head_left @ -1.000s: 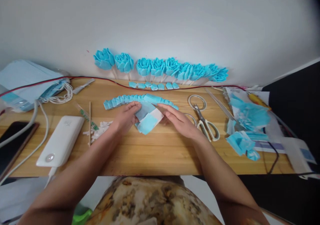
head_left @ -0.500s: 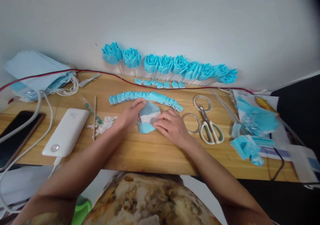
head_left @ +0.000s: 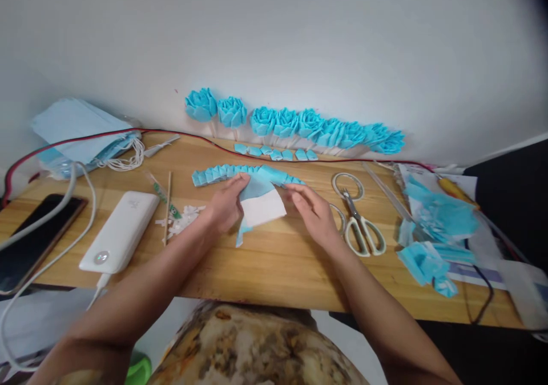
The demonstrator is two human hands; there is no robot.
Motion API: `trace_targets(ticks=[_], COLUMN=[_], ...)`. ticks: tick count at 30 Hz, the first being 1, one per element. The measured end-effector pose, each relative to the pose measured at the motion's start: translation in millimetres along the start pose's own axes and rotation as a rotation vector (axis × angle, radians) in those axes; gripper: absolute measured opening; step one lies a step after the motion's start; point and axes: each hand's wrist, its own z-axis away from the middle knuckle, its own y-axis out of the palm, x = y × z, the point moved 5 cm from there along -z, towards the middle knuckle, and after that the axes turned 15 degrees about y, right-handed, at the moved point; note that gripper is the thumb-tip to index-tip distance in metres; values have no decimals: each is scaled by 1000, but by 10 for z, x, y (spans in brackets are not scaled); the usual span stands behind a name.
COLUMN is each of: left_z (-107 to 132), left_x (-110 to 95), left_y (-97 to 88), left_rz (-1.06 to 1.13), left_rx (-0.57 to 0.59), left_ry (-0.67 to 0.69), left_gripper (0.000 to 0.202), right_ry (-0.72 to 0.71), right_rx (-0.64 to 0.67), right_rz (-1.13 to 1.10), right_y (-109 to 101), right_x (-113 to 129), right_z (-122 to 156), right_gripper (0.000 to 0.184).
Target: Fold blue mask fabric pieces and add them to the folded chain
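Note:
My left hand (head_left: 228, 203) pinches the left side of a thin blue-and-white fabric sheet (head_left: 262, 205) above the wooden table. Its white face shows in front, blue lies behind, and a narrow blue end hangs at the lower left. To the right of the sheet, my right hand (head_left: 314, 213) has its fingers parted with nothing visible in them, close to the right end of a row of folded blue pieces (head_left: 218, 173). That row lies just beyond both hands and is partly covered by the sheet. Scissors (head_left: 362, 231) with white handles rest right of my right hand.
Several blue fabric roses (head_left: 263, 121) on pale stems lean against the wall, behind small blue petals (head_left: 276, 155). A power bank (head_left: 120, 231), a phone (head_left: 38, 242), a stick (head_left: 168, 208) and white scraps (head_left: 186, 220) lie left. Tape rolls (head_left: 347, 175) and blue scraps (head_left: 423, 259) lie right.
My right hand has come off the sheet and moved right. The sheet has opened out, showing more of its white face. My left hand keeps its hold; the view has shifted slightly.

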Motion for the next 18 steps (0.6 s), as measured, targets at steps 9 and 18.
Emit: trace_targets(ticks=[9,18], left_z=[17,-178], left_x=[18,-59], left_y=[26,-167], left_rz=[-73,108], left_rx=[93,-160], left_ry=[65,95], left_gripper=[20,20], right_ry=[97,30], right_rx=[366,285], right_rz=[-177,51], right_y=[339,234], right_x=[-41,6], right_z=[44,57], right_gripper=[78,30])
